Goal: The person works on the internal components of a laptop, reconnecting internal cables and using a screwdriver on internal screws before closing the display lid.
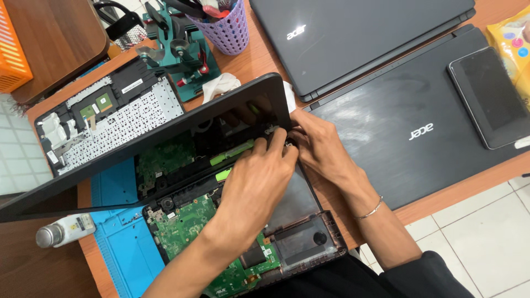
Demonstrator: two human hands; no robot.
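An opened black laptop base (301, 243) lies in front of me with its green circuit board (185, 226) exposed. Its screen lid (138, 143) is tilted up and reflects the board. My left hand (256, 182) reaches over the board, fingertips at the lid's right hinge corner (279, 132). My right hand (317, 146) meets it at the same corner, fingers pinched on the hinge area. What sits between the fingertips is too small to make out. A thin bracelet (372, 209) circles my right wrist.
A blue work mat (124, 243) lies under the base. A removed keyboard cover (110, 118) lies upside down at left. Two closed black laptops (408, 121) (353, 38) and a dark tablet (488, 96) lie at right. A purple basket (223, 27), green clamp tool (176, 55) and small bottle (66, 230) stand around.
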